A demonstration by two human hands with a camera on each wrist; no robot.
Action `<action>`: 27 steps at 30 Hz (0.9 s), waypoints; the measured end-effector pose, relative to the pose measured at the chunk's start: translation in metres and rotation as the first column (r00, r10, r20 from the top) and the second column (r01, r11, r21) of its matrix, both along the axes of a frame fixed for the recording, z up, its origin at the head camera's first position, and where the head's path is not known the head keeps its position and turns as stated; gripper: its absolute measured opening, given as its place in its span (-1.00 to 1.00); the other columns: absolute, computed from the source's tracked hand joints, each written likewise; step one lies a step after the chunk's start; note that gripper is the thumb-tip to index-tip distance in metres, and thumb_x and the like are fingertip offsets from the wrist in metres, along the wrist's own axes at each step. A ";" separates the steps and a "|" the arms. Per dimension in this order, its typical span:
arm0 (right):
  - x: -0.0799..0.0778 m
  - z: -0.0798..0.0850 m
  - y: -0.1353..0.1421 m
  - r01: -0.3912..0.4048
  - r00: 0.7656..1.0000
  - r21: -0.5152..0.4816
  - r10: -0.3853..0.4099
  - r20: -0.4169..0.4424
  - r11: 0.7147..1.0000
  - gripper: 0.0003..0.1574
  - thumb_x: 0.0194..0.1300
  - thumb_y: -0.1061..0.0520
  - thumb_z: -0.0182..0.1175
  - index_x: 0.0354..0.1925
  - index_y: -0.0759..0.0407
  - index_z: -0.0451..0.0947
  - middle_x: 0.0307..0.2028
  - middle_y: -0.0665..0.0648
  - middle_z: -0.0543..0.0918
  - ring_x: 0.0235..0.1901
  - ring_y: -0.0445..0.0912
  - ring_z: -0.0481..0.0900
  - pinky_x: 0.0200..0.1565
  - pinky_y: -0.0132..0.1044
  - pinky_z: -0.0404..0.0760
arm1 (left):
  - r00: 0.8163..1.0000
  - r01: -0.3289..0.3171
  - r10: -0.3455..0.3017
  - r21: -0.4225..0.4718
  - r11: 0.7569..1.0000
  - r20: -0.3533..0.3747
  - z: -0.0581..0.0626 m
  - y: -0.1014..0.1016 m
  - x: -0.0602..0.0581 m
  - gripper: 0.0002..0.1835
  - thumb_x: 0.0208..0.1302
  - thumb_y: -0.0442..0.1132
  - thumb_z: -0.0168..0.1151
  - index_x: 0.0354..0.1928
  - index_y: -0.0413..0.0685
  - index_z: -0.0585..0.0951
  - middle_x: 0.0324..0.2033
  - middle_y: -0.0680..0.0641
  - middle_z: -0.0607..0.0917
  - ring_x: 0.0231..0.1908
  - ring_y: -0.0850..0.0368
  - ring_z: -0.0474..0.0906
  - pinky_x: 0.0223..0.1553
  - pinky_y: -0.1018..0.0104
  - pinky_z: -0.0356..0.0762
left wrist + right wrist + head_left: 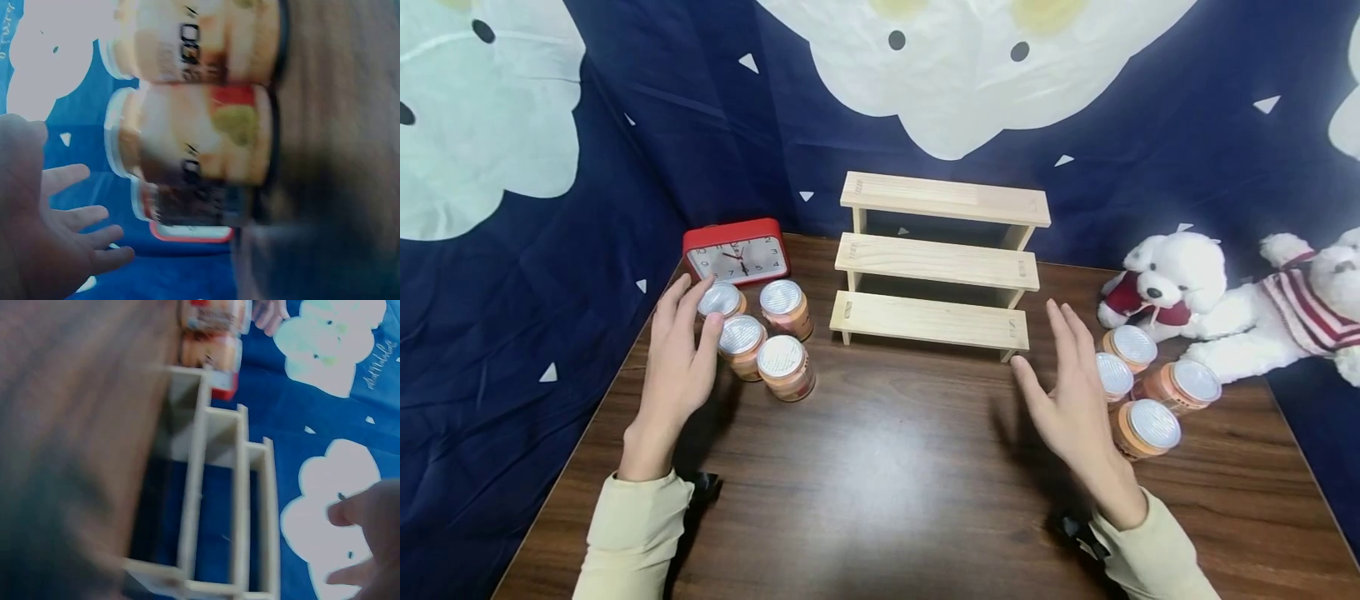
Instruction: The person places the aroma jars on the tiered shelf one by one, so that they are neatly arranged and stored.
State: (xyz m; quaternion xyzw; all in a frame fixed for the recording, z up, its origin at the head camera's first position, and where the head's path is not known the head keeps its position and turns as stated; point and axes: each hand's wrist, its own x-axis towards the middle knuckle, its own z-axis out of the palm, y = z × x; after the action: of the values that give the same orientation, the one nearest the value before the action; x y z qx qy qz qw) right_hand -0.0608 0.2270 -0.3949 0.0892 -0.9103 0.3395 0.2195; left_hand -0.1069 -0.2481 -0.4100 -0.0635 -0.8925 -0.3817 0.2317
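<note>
With the bare middle of the tabletop as the centre of the dial, the left hand hangs at ten o'clock, its fingers straight and apart, near the left jars. These four stand upright in a close cluster, also at ten o'clock; the left wrist view shows a gap between the hand and their lids. The right hand is between two and three o'clock, its fingers straight and the thumb spread well away from them. Just beside it, on the three o'clock side, are the right jars, four more in a cluster (whether the hand touches one, I cannot tell). At twelve o'clock stands a three-step wooden rack, its lowest step nearest the person. Between ten and eleven, a red clock stands behind the left jars. At two o'clock, a white plush dog sits beyond the right jars, next to a striped-top plush toy.
</note>
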 end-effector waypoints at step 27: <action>-0.041 -0.076 -0.019 0.190 0.972 -0.474 -0.097 0.214 0.860 -0.46 0.57 0.30 0.26 0.43 0.35 0.52 0.40 0.40 0.47 0.32 0.02 0.41 0.17 -0.37 0.44 | 0.991 0.050 -0.040 0.071 0.996 -0.129 -0.037 0.027 0.026 -0.17 0.29 0.43 0.48 0.27 -0.13 0.71 0.62 -0.33 0.31 0.66 -0.41 0.03 0.61 -0.38 -0.03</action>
State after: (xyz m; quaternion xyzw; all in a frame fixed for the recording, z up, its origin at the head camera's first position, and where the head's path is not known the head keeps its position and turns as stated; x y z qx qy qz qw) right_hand -0.1020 0.2081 -0.4712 -0.0694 -0.8143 0.5490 0.1752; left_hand -0.0813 -0.2207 -0.4466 -0.0994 -0.8595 -0.4146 0.2819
